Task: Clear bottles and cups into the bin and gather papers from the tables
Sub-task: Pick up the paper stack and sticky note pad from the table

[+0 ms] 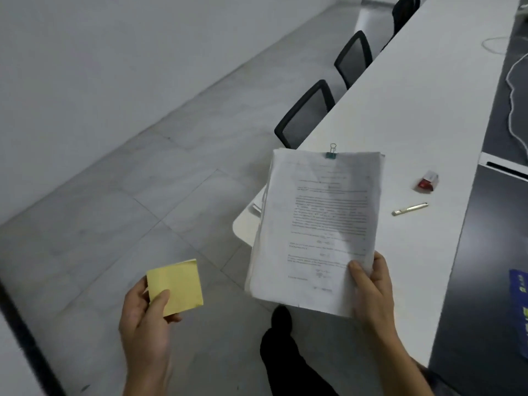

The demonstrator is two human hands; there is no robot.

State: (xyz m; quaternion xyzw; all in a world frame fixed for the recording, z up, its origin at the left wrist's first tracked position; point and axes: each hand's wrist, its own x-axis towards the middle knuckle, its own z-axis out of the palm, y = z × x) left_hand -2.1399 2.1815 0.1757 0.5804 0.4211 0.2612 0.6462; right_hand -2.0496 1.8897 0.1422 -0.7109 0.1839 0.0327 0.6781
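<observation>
Left grip [145, 315] pinches yellow sticky-note pad [175, 285], thumb on top, above floor. Right grip [371, 292] clasps lower right corner of paper stack [314, 224], held in air over table [428, 110] edge. Print on top sheet too blurred to read. Green binder clip [331, 154] on stack's top edge. Beyond, on table: pale pen-like stick [410, 209], then small red-and-white item [427, 182], possibly packet. Black mesh chairs [305, 115] tucked along table's left edge.

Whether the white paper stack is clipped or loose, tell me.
Clipped: a green binder clip grips the top edge of the paper stack in the right hand.
</observation>
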